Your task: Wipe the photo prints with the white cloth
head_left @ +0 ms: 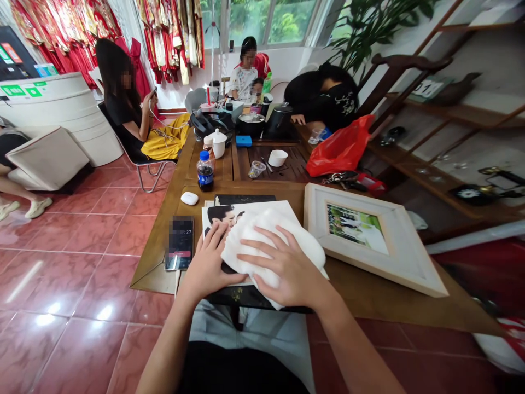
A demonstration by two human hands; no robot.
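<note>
A white cloth [266, 232] lies bunched on a large photo print [246, 210] at the near edge of the wooden table [369, 295]. My right hand [287, 268] presses flat on the cloth, fingers spread. Beside the cloth, my left hand [209, 262] rests flat on the print, fingers stretched out and holding it down. A dark album or board [241, 295] lies under the print.
A white picture frame [369, 235] lies to the right, a phone [180, 243] and white earbud case [189, 198] to the left. Further back stand a cola bottle [205, 171], cups, a kettle and a red bag [340, 148]. Several people sit around the table's far end.
</note>
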